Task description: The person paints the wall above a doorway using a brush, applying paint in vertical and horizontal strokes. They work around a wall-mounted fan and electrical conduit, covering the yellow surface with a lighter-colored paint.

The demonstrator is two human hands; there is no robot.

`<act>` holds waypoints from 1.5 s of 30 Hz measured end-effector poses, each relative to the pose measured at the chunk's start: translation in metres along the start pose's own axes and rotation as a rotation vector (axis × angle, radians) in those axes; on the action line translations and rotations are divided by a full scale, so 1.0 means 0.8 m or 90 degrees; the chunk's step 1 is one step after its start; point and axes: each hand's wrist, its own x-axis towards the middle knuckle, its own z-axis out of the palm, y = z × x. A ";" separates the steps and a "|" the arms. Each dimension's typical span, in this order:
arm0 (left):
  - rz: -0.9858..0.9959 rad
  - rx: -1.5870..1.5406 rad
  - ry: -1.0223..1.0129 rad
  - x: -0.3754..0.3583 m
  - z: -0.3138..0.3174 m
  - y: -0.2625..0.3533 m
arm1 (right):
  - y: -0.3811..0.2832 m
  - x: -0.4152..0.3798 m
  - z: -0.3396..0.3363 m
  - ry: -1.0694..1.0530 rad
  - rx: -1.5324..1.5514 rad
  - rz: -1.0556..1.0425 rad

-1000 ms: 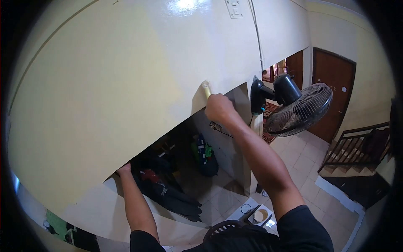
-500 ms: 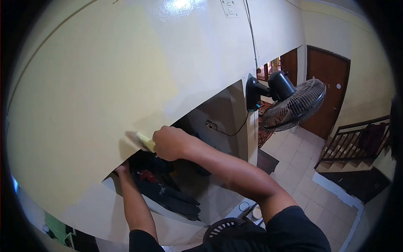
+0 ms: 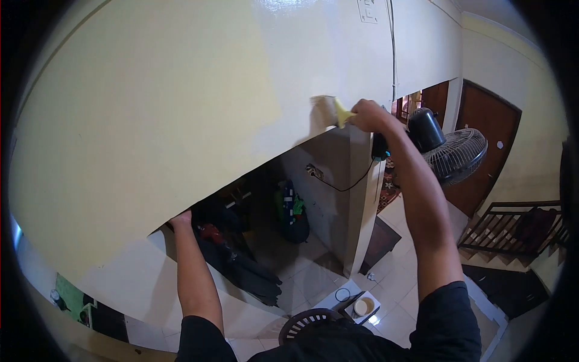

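Observation:
My right hand (image 3: 369,114) is closed on the yellow handle of a paint brush (image 3: 341,113), beside the wall fan's mount. The bristles are close to or touching the pale wall (image 3: 181,108), just above the slanted lower edge of its overhang. My left hand (image 3: 181,218) reaches up to that same edge at the lower left; its fingers go behind the edge and are hidden. Pale yellow covers the wall's left part, and a whiter patch lies to the right.
A black wall fan (image 3: 453,155) juts out at the right, its cable hanging left. Below are a dark chair (image 3: 307,323), a container of light paint (image 3: 363,306), dark clothes (image 3: 241,277), a stair railing (image 3: 512,229) and a brown door (image 3: 491,139).
My right hand has moved up and to the right along the wall edge with the brush. My left hand stays at the edge. The view has shifted slightly.

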 end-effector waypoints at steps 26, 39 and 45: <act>-0.019 -0.013 0.003 -0.001 0.010 -0.001 | -0.330 -0.111 0.055 0.031 0.170 -0.055; 0.010 -0.005 -0.039 -0.026 0.023 0.007 | -0.214 -0.040 0.055 -0.077 0.225 -0.165; 0.016 -0.001 -0.028 -0.011 0.011 0.005 | -0.105 -0.025 0.040 -0.042 0.170 -0.022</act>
